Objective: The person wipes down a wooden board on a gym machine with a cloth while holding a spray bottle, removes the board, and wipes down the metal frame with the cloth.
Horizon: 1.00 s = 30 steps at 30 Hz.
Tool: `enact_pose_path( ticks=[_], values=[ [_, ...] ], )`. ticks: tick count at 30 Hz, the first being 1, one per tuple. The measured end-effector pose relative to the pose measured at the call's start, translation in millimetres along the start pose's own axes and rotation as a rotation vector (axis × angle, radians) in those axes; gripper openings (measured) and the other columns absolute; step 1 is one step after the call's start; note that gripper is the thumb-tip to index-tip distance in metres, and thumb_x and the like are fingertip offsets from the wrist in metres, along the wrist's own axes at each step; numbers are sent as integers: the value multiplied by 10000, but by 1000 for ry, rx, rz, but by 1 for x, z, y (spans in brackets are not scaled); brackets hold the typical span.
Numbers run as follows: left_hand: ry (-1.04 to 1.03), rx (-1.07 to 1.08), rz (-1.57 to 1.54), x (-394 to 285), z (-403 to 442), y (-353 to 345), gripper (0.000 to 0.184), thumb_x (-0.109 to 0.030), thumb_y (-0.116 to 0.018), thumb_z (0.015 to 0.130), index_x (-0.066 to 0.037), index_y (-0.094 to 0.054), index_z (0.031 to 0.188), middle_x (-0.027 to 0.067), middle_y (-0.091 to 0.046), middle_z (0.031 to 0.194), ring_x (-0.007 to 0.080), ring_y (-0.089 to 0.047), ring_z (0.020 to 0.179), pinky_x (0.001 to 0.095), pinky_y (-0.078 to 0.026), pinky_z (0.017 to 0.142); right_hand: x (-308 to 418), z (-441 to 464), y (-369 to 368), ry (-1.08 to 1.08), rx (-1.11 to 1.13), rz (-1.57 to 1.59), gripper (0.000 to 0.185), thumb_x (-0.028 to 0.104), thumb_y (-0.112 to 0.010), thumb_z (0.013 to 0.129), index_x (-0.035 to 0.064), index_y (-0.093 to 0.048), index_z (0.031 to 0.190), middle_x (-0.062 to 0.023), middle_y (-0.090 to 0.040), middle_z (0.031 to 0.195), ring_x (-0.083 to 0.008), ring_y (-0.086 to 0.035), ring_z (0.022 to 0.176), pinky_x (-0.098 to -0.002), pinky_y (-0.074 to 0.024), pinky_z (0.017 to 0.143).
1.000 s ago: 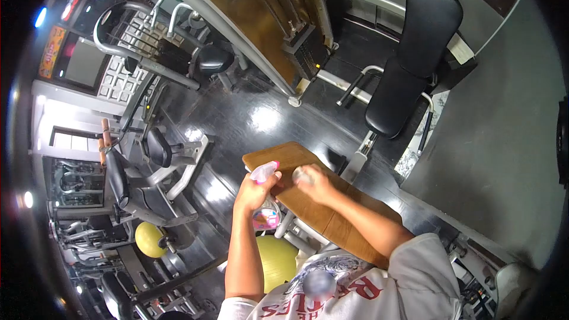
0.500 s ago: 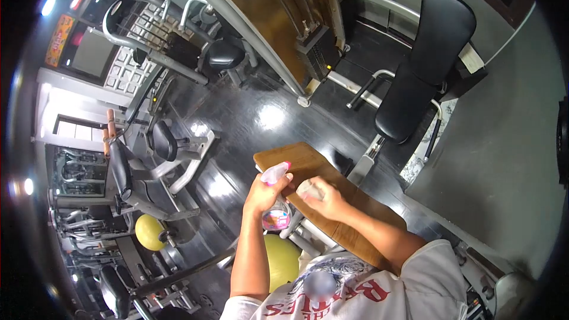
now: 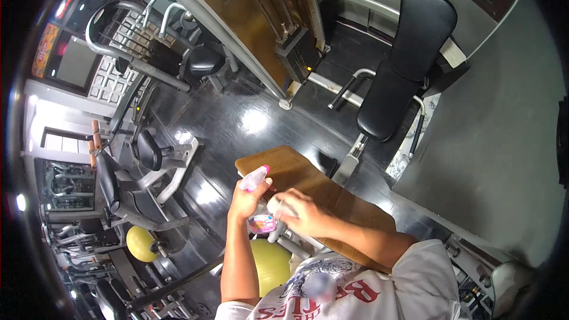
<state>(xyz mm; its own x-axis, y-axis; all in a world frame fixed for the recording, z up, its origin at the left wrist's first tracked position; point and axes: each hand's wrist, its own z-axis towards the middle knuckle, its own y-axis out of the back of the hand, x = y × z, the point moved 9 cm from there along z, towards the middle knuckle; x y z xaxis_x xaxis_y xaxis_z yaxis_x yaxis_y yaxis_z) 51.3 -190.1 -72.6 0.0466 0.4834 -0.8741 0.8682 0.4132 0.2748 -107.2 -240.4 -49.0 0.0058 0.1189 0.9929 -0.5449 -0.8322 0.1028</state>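
Observation:
A spray bottle (image 3: 262, 223) with a pink-and-white trigger head and a colourful label is in my left hand (image 3: 243, 201), whose fingers wrap round its neck. Close beside the bottle, my right hand (image 3: 303, 214) is closed on a small whitish wad (image 3: 277, 206). The wad looks like a cloth or tissue, partly hidden and blurred. Both hands are above the near side of a brown wood-look bench (image 3: 284, 166).
A yellow exercise ball (image 3: 271, 265) rests below the bench, and another yellow ball (image 3: 141, 244) lies farther left. A black padded seat (image 3: 388, 104) with a backrest stands beyond. Exercise machines (image 3: 148, 154) line the left. A grey wall (image 3: 504, 142) is at right.
My right hand has moved left and down with the wad, closer to the bottle. My left hand still grips the bottle. The view has shifted slightly right.

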Motion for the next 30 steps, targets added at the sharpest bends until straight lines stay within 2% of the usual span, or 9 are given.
enact_pose_path(
  ticks=[2,7,13,16,20,22,25,27,30],
  values=[
    [40,7,-20,0,-2,-2,318,-230,-700,871,-12,-673,1101,47,-715,819,118,-630,761,291,-501,733,5,-1,-9,-25,78,-7,417,179,-687,856,22,-555,1219,-170,-537,1168,-352,-586,1060,-413,-481,897],
    [20,-11,92,-1,-4,-1,384,-173,-681,891,-25,-601,1237,56,-697,902,129,-636,825,294,-497,788,-139,28,7,32,-230,-265,228,130,-644,856,35,-615,1061,-158,-614,935,-340,-596,904,-425,-489,783],
    [41,-38,166,-3,-6,-3,418,-263,-685,873,-17,-630,1206,45,-718,845,105,-615,818,281,-484,772,-362,-40,69,-717,-148,-522,208,230,-613,864,119,-648,1036,-146,-647,882,-362,-617,839,-431,-495,792],
    [19,-42,161,-8,-3,-2,397,-262,-681,874,-11,-635,1179,44,-710,843,109,-619,803,285,-486,758,-304,-33,56,-528,-219,-669,230,233,-675,856,118,-634,1051,-171,-642,994,-363,-630,929,-435,-509,804],
    [61,-7,84,1,-7,-6,404,-210,-690,880,9,-599,1207,53,-697,863,129,-637,816,290,-495,775,-118,6,20,14,-260,-100,195,74,-670,830,28,-624,1014,-145,-631,978,-331,-640,915,-385,-520,777],
    [50,-6,86,-1,-4,-5,364,-202,-689,882,13,-606,1164,51,-689,845,128,-635,795,290,-496,753,-70,16,15,-12,-170,-71,263,81,-689,817,6,-623,1060,-145,-623,993,-336,-633,964,-383,-512,821],
    [12,-53,124,-2,-6,-3,261,-226,-675,884,7,-664,1000,36,-679,772,106,-610,714,284,-491,667,-102,28,14,-31,-252,-31,280,64,-676,814,-1,-626,1082,-149,-623,1017,-333,-624,978,-401,-506,841],
    [16,-61,141,-10,-8,-5,239,-228,-679,880,5,-658,931,30,-656,733,103,-599,674,284,-483,620,-173,38,12,152,-286,-421,225,82,-632,827,8,-647,1039,-156,-637,1013,-320,-626,901,-407,-507,798],
    [36,-64,154,-13,-8,-5,241,-228,-680,878,-2,-650,955,31,-655,739,106,-600,684,282,-480,631,-251,42,35,-441,-159,-237,146,145,-577,909,85,-655,1017,-134,-679,971,-316,-646,873,-387,-517,754]
  ],
)
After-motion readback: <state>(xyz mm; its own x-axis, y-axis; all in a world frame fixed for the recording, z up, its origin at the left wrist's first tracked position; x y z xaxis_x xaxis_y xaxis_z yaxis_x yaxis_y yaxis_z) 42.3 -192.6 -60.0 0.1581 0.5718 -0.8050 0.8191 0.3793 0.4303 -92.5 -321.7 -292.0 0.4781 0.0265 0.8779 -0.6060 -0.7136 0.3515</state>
